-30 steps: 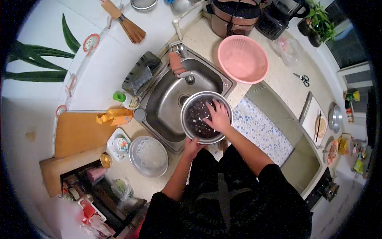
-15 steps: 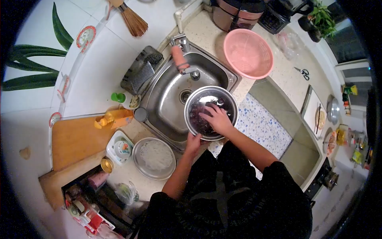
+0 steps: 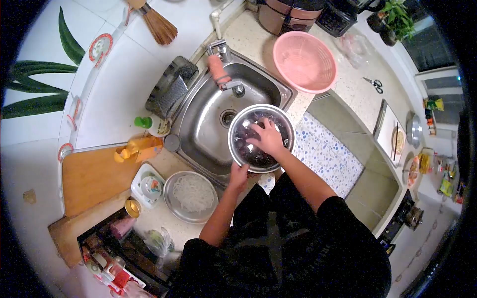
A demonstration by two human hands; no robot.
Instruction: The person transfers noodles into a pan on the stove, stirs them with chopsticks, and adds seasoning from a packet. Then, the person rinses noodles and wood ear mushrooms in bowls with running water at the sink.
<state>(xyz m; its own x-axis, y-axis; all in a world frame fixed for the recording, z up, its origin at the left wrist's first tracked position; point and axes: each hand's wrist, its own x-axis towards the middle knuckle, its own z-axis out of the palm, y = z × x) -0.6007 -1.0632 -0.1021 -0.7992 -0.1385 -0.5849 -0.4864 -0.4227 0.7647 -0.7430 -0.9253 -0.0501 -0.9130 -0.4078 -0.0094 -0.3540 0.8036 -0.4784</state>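
Note:
A round stainless steel bowl (image 3: 230,145) is over the near right edge of the sink (image 3: 203,136). Dark, glossy pieces (image 3: 257,155) lie in it, seemingly in liquid; I cannot make out their kind. My left hand (image 3: 239,176) grips the bowl's near left rim, its thumb on top and the other fingers hidden beneath. Inside the bowl, my right hand (image 3: 269,139) has its fingers spread over the dark pieces, and the fingertips reach among them.
A faucet (image 3: 218,69) with an orange sleeve juts over the sink. Behind stands a pink basket (image 3: 304,62). A metal plate of pale, translucent strips (image 3: 193,194) is at left, near a wooden board (image 3: 99,181). Scissors (image 3: 375,85) lie on the right counter.
My right hand has shifted within the bowl, its fingers more spread and bent. The left hand keeps its grip on the rim. The whole view has moved slightly.

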